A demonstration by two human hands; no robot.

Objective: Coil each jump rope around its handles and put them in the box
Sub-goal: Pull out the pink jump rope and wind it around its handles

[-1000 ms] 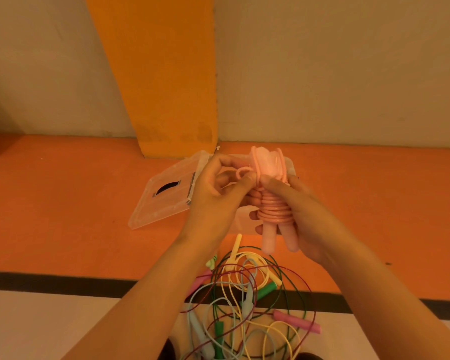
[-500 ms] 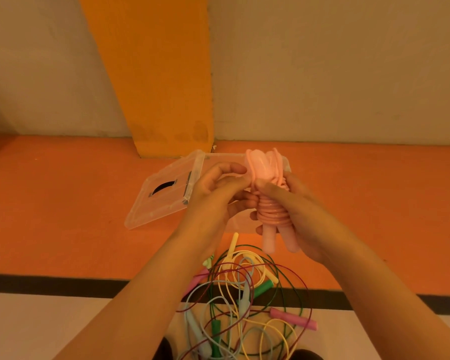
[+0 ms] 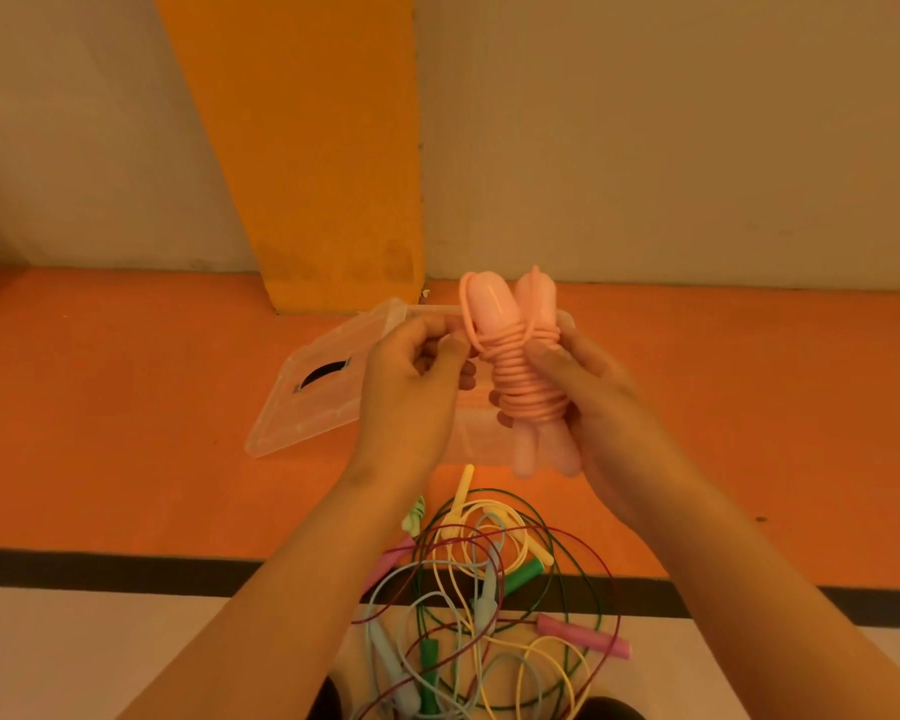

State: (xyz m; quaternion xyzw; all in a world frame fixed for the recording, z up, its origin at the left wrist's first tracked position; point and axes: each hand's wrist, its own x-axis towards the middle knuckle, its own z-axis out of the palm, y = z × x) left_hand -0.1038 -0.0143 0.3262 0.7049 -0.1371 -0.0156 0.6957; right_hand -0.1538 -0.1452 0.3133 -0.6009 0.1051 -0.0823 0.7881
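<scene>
The small loose loop that the left hand [image 3: 411,392] was pinching beside the pink jump rope [image 3: 520,392] is gone. Its cord [image 3: 465,324] now runs tight up the side of one handle top [image 3: 489,304], and the bundle sits slightly higher.

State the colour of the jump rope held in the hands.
The jump rope is pale pink, handles included; head view.

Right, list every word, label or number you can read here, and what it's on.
None can be read.
The pink jump rope, the clear box lid and the loose ropes show no print; the lid's dark curve is no lettering.
</scene>
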